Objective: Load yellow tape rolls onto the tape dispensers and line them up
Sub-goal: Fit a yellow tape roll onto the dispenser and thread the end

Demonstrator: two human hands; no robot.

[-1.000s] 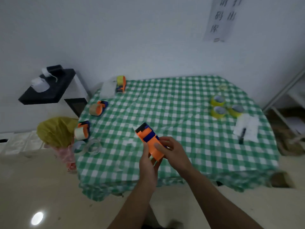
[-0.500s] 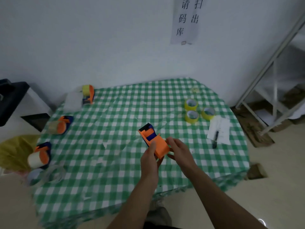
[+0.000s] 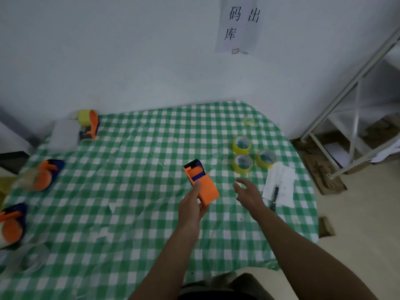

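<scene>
Left hand [image 3: 191, 210] grips roll-less dispenser [image 3: 202, 185]; right hand [image 3: 247, 192] hovers near 3 yellow tape rolls [image 3: 242, 163].
Left fingers curl round dispenser above tabletop [image 3: 134, 191]; right fingers spread, empty. Risk: clustered rolls get knocked, or 1-hand grip slips.

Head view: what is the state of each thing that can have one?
Held dispenser: empty, no roll, gripped by left hand.
Right hand: open, holds nothing.
Yellow tape rolls: three, loose, flat on tablecloth.
Far dispenser: loaded with yellow roll.
Left-edge dispensers: two, both loaded.
</scene>
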